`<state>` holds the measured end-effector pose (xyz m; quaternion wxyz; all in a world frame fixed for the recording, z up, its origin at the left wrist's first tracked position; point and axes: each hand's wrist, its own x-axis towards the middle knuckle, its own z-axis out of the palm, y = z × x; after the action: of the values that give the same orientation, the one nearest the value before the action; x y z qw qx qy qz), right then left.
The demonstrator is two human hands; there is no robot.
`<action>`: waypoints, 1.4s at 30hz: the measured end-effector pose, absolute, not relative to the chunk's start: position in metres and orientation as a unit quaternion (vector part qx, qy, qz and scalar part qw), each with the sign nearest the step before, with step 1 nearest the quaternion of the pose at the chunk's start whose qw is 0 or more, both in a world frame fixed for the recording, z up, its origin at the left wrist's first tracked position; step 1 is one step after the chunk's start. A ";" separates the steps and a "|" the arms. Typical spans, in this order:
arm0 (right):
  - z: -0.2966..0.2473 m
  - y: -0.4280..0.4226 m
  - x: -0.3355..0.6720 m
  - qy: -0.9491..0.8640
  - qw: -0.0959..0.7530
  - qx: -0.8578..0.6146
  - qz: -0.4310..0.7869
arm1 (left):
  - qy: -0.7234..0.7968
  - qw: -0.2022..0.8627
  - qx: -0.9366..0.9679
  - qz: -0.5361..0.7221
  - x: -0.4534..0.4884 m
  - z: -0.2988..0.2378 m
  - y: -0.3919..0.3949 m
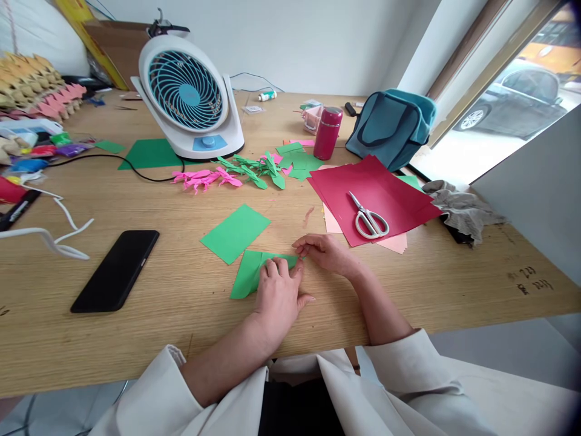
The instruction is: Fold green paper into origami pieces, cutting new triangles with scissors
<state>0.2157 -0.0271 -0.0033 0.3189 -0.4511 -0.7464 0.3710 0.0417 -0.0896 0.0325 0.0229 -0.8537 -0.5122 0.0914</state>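
A long wooden desk (408, 284) runs under a bright window, white wall behind, a car parked outside. Front and centre, a green paper piece (254, 272) lies flat on the desk, partly folded, just below a loose green sheet (235, 233). The left hand (278, 297) is spread palm-down over the fold, fingers flat and pressing, gripping nothing, just pinning it. The right hand (323, 251) comes in from the side, fingertips pinched on the paper's right corner, mostly closed around that thin edge.

This paper looks feather-light and thin, stiff enough to hold a crease but quick to slide on smooth wood, so in my view one hand must anchor while the other works. Best hold is at corners and edges; squeeze the middle and it will likely crumple or crease where it should not.

Beyond, pink folded shapes (206, 178) and green folded shapes (256, 169) lie in a row before a white fan (188, 97). Scissors (370, 218) rest on red sheets (372, 194). A black phone (115, 269) lies at the left, a red flask (327, 132) and blue bag (393, 127) further back.

Writing? Dark handwritten marks (529, 280) on the desk near its right edge look like digits, too smeared to read. No brand shows on the fan, flask or phone.
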 end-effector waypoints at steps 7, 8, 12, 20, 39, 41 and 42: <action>-0.002 -0.027 0.213 -0.743 0.318 -0.467 0.360 | -0.520 0.028 -0.848 0.100 0.047 0.036 -0.089; -0.002 -0.027 0.213 -0.743 0.318 -0.468 0.357 | -0.523 0.029 -0.846 0.099 0.048 0.036 -0.089; -0.002 -0.027 0.213 -0.750 0.319 -0.468 0.342 | -0.529 0.030 -0.843 0.094 0.049 0.033 -0.089; -0.003 -0.030 0.208 -0.796 0.315 -0.403 0.324 | -0.538 0.027 -0.838 0.086 0.049 0.027 -0.093; -0.006 -0.032 0.198 -0.851 0.264 -0.386 0.240 | -0.567 0.013 -0.822 0.062 0.050 0.019 -0.102; -0.007 -0.032 0.199 -0.850 0.263 -0.387 0.243 | -0.567 0.006 -0.822 0.058 0.050 0.019 -0.102; -0.007 -0.032 0.199 -0.849 0.262 -0.387 0.245 | -0.567 0.001 -0.821 0.056 0.050 0.018 -0.103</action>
<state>0.1990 -0.0317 -0.0066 0.2623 -0.3871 -0.8493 0.2448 0.0501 -0.1026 0.0183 0.0007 -0.8215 -0.5675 0.0559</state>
